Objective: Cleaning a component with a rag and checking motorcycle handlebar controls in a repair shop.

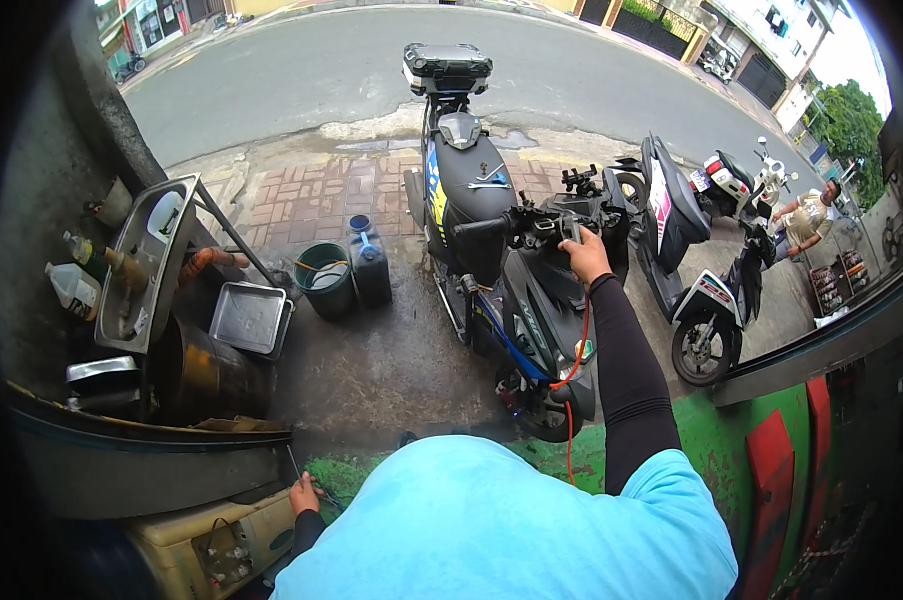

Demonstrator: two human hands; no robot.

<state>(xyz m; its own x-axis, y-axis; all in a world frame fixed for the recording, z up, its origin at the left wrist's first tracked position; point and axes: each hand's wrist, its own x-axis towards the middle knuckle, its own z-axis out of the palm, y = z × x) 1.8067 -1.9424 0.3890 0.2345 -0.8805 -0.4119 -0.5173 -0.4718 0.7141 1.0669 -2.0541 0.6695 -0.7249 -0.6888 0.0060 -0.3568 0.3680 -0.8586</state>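
Note:
My right hand (pixel 587 258) grips a grey handheld tool (pixel 571 238) at the front handlebar area of a dark scooter (pixel 526 315) with blue and yellow panels. An orange hose (pixel 583 340) runs down from that hand along the scooter. Wrenches (pixel 487 183) lie on the scooter's seat (pixel 469 165). My left hand (pixel 305 495) is low at the left, fingers wrapped round a thin metal tool (pixel 293 457), whose exact kind I cannot tell.
A metal sink (pixel 184 190), bottles (pixel 71 290), tray (pixel 241 320), bucket (pixel 323 300) and blue container (pixel 369 275) stand left. Parked scooters (pixel 671 230) and a person (pixel 809 222) are right, near a raised edge (pixel 811 335). A road (pixel 321 80) runs beyond.

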